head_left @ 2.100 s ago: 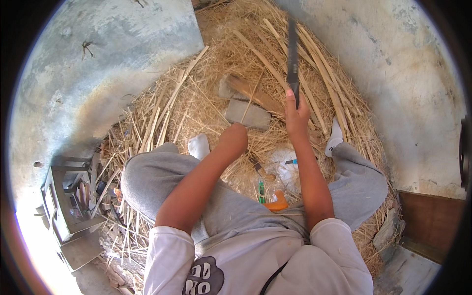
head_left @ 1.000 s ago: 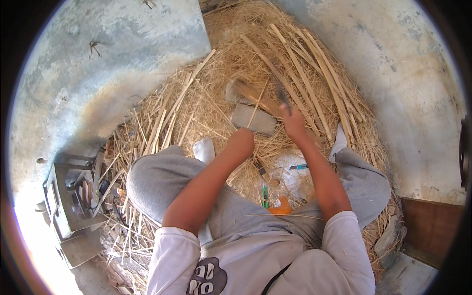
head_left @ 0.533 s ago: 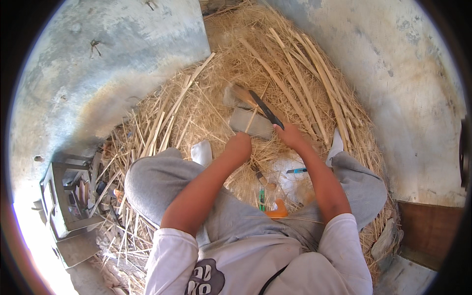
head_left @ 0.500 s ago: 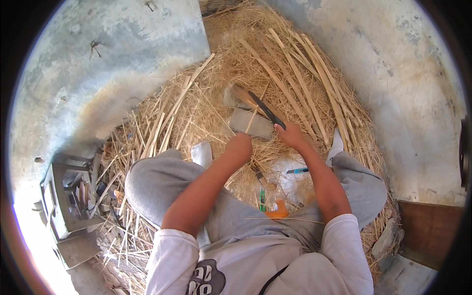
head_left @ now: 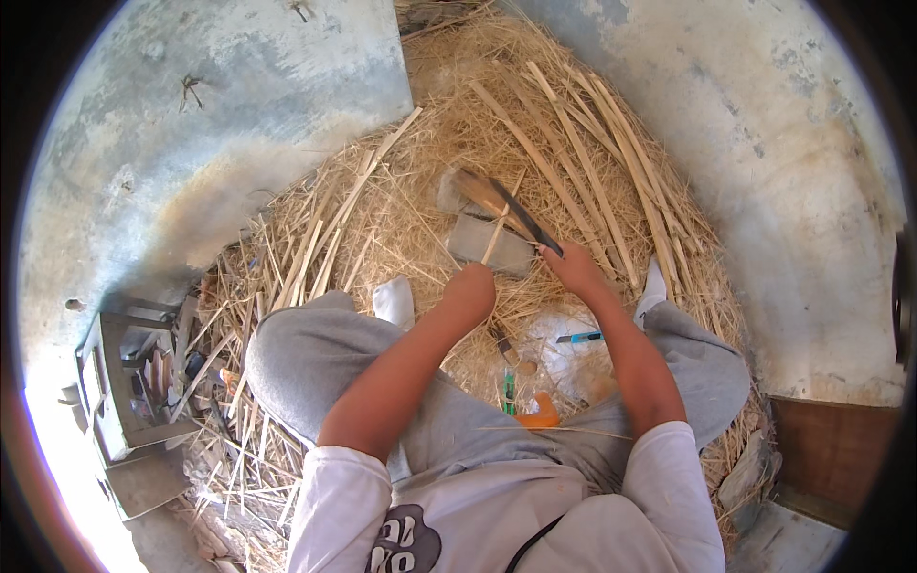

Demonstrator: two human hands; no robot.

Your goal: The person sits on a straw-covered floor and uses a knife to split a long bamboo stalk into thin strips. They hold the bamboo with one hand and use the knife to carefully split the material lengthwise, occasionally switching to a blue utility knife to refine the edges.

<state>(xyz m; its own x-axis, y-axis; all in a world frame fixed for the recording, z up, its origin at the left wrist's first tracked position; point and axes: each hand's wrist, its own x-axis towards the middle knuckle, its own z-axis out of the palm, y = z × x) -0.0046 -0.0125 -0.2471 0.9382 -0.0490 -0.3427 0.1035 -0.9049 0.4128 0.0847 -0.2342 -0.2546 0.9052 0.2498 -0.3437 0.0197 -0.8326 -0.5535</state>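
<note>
A thin split-wood strip (head_left: 493,237) slants away from the person's left hand (head_left: 468,290) across a grey block (head_left: 467,238), and the left fingers are curled closed around its near end. The right hand (head_left: 573,266) is wrapped around the handle of a long dark-bladed knife (head_left: 525,217), whose blade crosses the strip just past the block, nearly alongside a brown wooden billet (head_left: 478,191); whether the edge touches the strip is too small to tell. To work well here, I would judge, the strip needs firm backing beneath the blade, the left fist well behind the edge, and a shallow, even angle with light pressure so that it does not bite too deep, the knife's path kept away from the trousered legs (head_left: 310,349). Straw-like shavings (head_left: 411,205) spread thickly over the floor, with long strips (head_left: 585,172) lying to the right and more slats (head_left: 393,137) to the left. Between the legs are a blue utility knife (head_left: 580,337), a green tool (head_left: 509,387) and an orange handle (head_left: 544,413). Weathered, patchy walls (head_left: 755,191) close in around, a wooden frame (head_left: 117,387) stands at the left near bright light, and a brown board (head_left: 831,454) is at the right
</note>
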